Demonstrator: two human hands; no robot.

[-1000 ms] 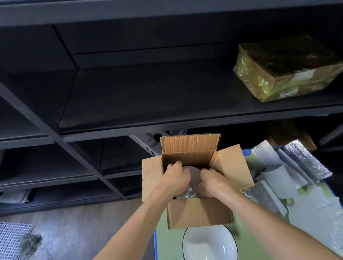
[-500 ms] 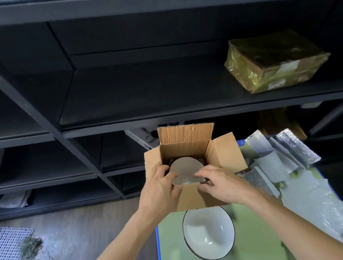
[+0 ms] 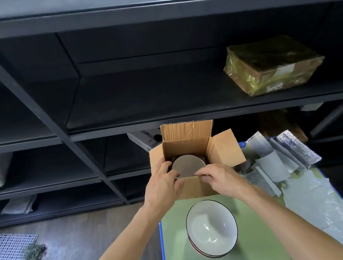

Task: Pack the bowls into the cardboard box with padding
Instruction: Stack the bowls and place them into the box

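The open cardboard box (image 3: 192, 189) stands at the far end of the green table (image 3: 176, 250), flaps up. A round grey bowl (image 3: 189, 165) sits inside it, its near edge hidden by the box's front wall. My left hand (image 3: 162, 187) is at the box's near left corner, index finger and thumb on the bowl's edge. My right hand (image 3: 220, 180) pinches the bowl's near edge at the front wall. A stack of white bowls with dark rims (image 3: 212, 228) stands on the table just in front of the box.
Padding sheets (image 3: 276, 160), silver foil wrap (image 3: 298, 148) and crumpled plastic (image 3: 318, 204) lie along the table's right side. Dark metal shelving (image 3: 165, 122) rises right behind the box, with a film-wrapped package (image 3: 270, 65) on it. A white mesh mat (image 3: 5, 258) lies on the floor at left.
Both hands were deep inside the box on the bowl. They have drawn back to the box's near rim, and the bowl now lies uncovered in the box.
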